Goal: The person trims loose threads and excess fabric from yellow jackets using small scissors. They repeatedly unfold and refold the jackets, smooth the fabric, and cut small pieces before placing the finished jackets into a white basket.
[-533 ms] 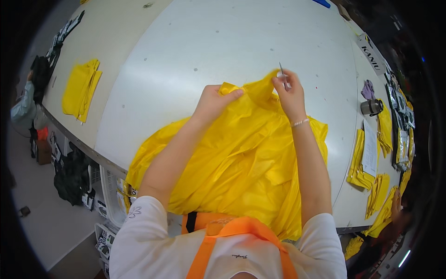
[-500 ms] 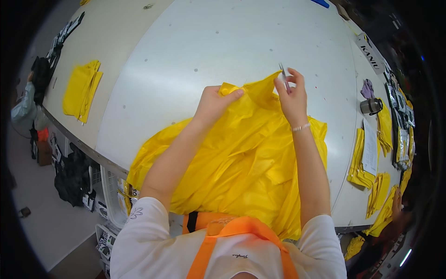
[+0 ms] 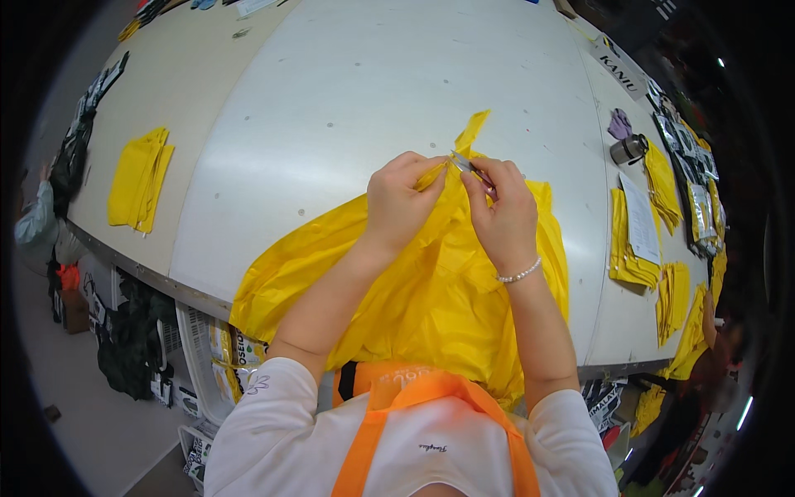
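Yellow fabric (image 3: 447, 282) and snips (image 3: 463, 163) in hands (image 3: 400, 201)

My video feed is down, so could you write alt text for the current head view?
A person's right hand holds small scissors close to yellow cloth pinched in the left hand. The cloth lies bunched at a pale table, with folded yellow pieces at left and a bottle at right.

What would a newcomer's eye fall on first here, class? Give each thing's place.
The large bright yellow fabric comes first, bunched at the near edge of the pale table. Next, the small snips in the right hand, blades beside the left hand, which pinches the fabric. Orange straps stand out against the white shirt below.
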`<state>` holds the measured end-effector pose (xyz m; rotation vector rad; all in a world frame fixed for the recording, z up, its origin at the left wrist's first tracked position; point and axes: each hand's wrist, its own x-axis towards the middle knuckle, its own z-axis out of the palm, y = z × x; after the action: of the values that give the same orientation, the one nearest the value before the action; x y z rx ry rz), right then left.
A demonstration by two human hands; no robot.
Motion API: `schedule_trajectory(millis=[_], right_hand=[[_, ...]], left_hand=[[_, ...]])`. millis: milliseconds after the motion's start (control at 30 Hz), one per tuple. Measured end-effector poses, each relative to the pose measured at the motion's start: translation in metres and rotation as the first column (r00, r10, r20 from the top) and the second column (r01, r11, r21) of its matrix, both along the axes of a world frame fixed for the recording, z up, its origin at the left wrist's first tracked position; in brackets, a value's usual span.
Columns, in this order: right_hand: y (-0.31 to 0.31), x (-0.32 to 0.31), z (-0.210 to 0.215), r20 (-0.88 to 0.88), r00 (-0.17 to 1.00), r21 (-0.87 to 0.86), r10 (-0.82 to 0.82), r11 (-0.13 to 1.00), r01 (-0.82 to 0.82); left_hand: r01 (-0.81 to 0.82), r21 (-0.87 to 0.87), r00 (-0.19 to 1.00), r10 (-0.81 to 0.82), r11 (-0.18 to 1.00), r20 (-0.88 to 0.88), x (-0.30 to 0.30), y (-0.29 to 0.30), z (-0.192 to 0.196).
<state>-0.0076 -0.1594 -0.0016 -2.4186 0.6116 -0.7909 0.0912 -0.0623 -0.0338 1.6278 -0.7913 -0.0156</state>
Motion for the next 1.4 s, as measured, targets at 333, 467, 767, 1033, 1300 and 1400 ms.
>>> schedule_trajectory(millis=[333, 467, 767, 1033, 1300, 1400], right_hand=[[0.009, -0.021, 0.021, -0.068, 0.997, -0.076, -0.044, 0.996, 0.039], [0.013, -0.023, 0.03, -0.134, 0.987, -0.129, -0.083, 0.989, 0.066], [0.008, -0.031, 0.008, 0.101, 0.995, 0.194, -0.028, 0.981, 0.008], [0.032, -0.023, -0.01, 0.22, 0.975, 0.195, 0.035, 0.978, -0.079], [0.027, -0.024, -0.008, 0.214, 0.976, 0.139, 0.032, 0.988, -0.063], [0.027, -0.023, -0.012, 0.26, 0.966, 0.15, 0.011, 0.987, -0.051]], left_hand=[[-0.082, -0.037, 0.917, 0.09, 0.996, 0.388, -0.017, 0.002, -0.004], [-0.074, -0.034, 0.907, 0.081, 0.997, 0.414, -0.019, 0.005, -0.001], [0.307, -0.209, 0.658, -0.365, 0.929, -0.658, 0.001, 0.018, 0.007], [0.317, -0.378, 0.432, -0.487, 0.87, -0.759, 0.011, 0.025, 0.007], [0.342, -0.358, 0.487, -0.49, 0.869, -0.723, 0.004, 0.024, 0.01], [0.338, -0.354, 0.476, -0.483, 0.872, -0.735, 0.003, 0.025, 0.012]])
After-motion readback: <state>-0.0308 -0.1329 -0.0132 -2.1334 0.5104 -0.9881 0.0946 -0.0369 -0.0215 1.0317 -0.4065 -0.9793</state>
